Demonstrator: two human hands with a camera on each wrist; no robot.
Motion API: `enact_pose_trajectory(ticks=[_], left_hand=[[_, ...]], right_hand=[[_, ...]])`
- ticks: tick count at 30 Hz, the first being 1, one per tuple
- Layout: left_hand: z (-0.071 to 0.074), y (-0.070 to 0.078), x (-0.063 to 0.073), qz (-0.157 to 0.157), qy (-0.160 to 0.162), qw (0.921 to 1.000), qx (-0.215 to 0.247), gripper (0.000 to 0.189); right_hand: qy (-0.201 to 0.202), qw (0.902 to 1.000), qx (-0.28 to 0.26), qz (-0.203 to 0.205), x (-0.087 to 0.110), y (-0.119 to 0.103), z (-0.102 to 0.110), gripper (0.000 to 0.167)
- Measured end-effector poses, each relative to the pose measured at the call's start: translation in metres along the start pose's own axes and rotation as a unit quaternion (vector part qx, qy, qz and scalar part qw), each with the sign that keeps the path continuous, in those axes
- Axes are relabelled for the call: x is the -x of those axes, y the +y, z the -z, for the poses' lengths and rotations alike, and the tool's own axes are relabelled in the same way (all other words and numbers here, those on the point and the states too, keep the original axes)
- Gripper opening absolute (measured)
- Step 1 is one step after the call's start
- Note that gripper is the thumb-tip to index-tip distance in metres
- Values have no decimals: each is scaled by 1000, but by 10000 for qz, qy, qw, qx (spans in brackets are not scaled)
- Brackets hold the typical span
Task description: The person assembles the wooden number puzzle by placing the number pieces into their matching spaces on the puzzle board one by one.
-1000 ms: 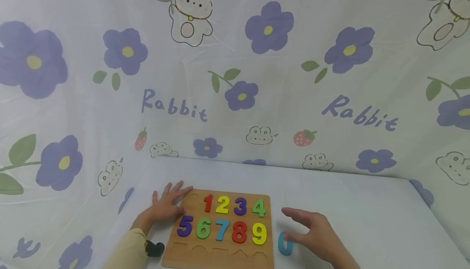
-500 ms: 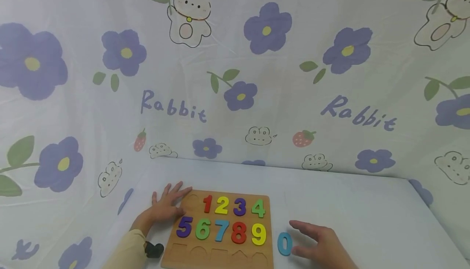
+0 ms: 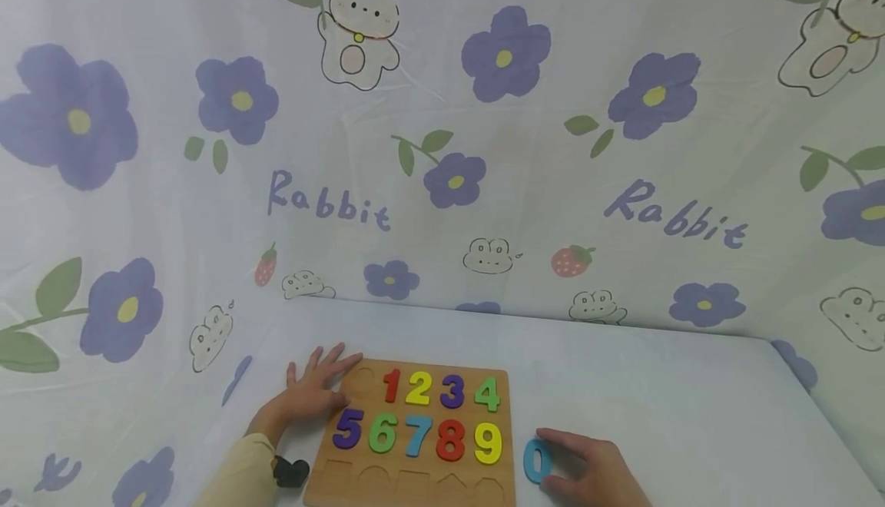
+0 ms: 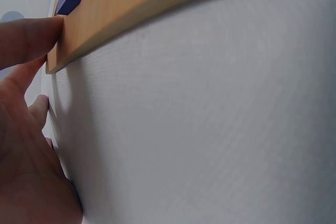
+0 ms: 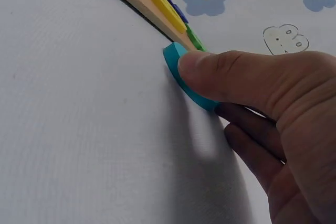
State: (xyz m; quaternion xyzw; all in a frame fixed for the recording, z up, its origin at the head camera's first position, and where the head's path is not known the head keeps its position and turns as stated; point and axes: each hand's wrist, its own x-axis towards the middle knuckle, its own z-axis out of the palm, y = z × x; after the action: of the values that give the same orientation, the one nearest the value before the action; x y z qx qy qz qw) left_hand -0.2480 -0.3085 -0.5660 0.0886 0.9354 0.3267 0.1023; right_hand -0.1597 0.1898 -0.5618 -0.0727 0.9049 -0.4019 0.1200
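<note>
My right hand (image 3: 588, 468) pinches a blue number zero (image 3: 528, 462) just right of the wooden number puzzle board (image 3: 366, 401). In the right wrist view, my thumb lies on the face of the zero (image 5: 171, 55), which is tilted above its shadow; fingertips behind it are partly hidden. My left hand (image 3: 311, 398) rests at the board's upper left corner, fingers spread and fairly straight. Thumb and index finger touch the board's edge (image 4: 152, 11) in the left wrist view. Coloured numbers one to nine sit in two rows on the board, with a round recess at upper left.
Several shaped recesses line the board's front row, among them a pointed one (image 3: 452, 481). A black object (image 3: 292, 473) lies by my left wrist. The white table (image 3: 657, 384) ends at a hanging cloth (image 3: 429, 107) printed with flowers and rabbits.
My right hand drew back from over the zero, then came in from its right side and took hold of it, tilting it slightly. My left hand has stayed on the board.
</note>
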Motion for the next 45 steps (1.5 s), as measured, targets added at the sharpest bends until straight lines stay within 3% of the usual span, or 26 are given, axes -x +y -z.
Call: enact_pose_trajectory(ticks=[6,12,16,20,25,29,35,40,45], left_hand=[[3,7,2,174,-128,9997,-84,81],[0,2,4,-4,-5,10000,1,79],[1,6,5,176,-79,9998,-94,81],[-1,5,3,305,-127,9992,-210,81],[2,6,4,207,-119,9997,-7,81],[1,5,4,99,-26,9999,44,79],[2,10,4,307,-93,9994,-138,80],[1,9,3,296,-122,9994,-162,80],[-3,-1,-1,80,38,9999,-81,79]], right_hand=[[38,9999,123,11,1,-2,-3,63],[7,9997,172,189,2,-3,-3,63],[61,9993,222,297,3,-5,-3,62],[166,9993,257,204,2,-3,-3,61],[396,9987,313,89,0,-4,4,62],[671,9969,353,231,-3,-19,14,61],[1023,9884,663,907,-17,-51,24,55],[1005,9850,671,1232,-33,-79,30,54],[1013,9780,574,1730,-50,-105,31,54]])
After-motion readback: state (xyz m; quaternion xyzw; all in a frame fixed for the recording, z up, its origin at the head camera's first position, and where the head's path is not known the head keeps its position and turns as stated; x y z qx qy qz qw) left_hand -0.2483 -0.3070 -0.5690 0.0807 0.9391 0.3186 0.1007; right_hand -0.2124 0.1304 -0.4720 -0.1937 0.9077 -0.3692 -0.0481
